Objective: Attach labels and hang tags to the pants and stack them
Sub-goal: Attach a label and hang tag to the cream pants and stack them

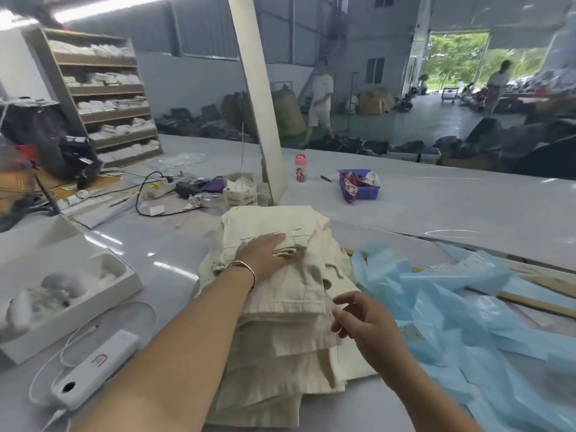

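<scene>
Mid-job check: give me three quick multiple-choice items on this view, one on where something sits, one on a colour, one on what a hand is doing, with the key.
1. Where does the white power bank lie relative to the stack of pants?
A. To its left, on the table
B. On top of it
C. Behind it, beside the post

2. What colour is the plastic sheeting to the right of the stack?
A. Red
B. Light blue
C. Black

3. What is the left hand doing?
A. Gripping a pen
B. Hanging off the table edge
C. Resting flat on the top pair of pants

Key: 1 A, the power bank lies with its cable on the table left of the stack. 2 B, the crumpled sheeting is pale blue. 3 C, its fingers lie straight on the cream fabric, while the right hand hovers, holding nothing.
</scene>
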Demonstrator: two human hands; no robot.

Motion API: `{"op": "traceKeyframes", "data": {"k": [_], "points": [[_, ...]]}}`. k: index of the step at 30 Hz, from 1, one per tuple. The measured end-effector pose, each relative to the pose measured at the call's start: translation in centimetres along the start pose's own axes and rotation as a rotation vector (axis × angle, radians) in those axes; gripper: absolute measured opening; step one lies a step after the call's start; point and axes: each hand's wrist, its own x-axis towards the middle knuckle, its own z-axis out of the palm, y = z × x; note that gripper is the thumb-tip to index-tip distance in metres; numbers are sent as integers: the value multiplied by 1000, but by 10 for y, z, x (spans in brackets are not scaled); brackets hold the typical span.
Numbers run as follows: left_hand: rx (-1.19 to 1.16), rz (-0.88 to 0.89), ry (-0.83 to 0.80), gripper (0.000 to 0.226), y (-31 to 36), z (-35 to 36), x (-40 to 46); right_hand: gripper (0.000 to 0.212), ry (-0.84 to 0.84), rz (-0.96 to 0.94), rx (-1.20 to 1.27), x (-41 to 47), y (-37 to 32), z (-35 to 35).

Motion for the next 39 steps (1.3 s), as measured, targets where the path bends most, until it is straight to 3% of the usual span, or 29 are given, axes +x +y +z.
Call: {"op": "traceKeyframes", "data": {"k": [2, 7, 10, 12, 14, 17, 18, 19, 22, 24, 26, 29, 32, 34, 37, 38, 39], "points": [[-18, 28, 90, 34, 0, -1, 12, 6, 18, 12, -26, 13, 0, -1], [50, 46, 209, 14, 13, -34, 2, 9, 46, 80, 103, 39, -10, 1], [94, 189, 280, 25, 26, -63, -46, 33, 19, 232, 570, 69, -28, 1], [187, 340, 348, 22, 31, -65, -91, 57, -155, 413, 884, 92, -45, 1], [206, 450, 182, 33, 28, -56, -132, 60, -305, 491, 920, 107, -57, 10], [-38, 370, -362, 75, 1, -41, -158, 20, -199, 575, 643, 118, -62, 35], [-184, 285, -409, 79, -9, -41, -159, 13, -155, 577, 597, 119, -61, 40], [-349, 193, -331, 71, -20, -40, -157, 11, -121, 566, 597, 119, -60, 42], [-616, -217, 221, 35, -57, -35, -132, 20, -150, 429, 719, 107, -59, 39], [-799, -445, 261, 46, -72, -36, -115, 26, -201, 308, 775, 93, -63, 35], [-1126, -568, 108, 69, -74, -39, -105, 32, -201, 226, 768, 77, -68, 32], [-1580, -553, -62, 84, -70, -45, -102, 39, -216, 184, 769, 63, -73, 26], [-1849, -424, -180, 84, -71, -56, -110, 38, -308, 111, 745, 40, -69, 11], [-1923, -358, -164, 78, -75, -56, -115, 43, -409, 55, 789, 20, -49, 0], [-1847, -382, -60, 44, -76, -45, -121, 43, -634, -163, 975, -9, -16, -4], [-1789, -401, -44, 33, -74, -42, -123, 46, -603, -164, 1023, -15, -11, -3], [-1765, -391, -64, 28, -70, -41, -127, 57, -588, -44, 1069, -19, -9, -1]]}}
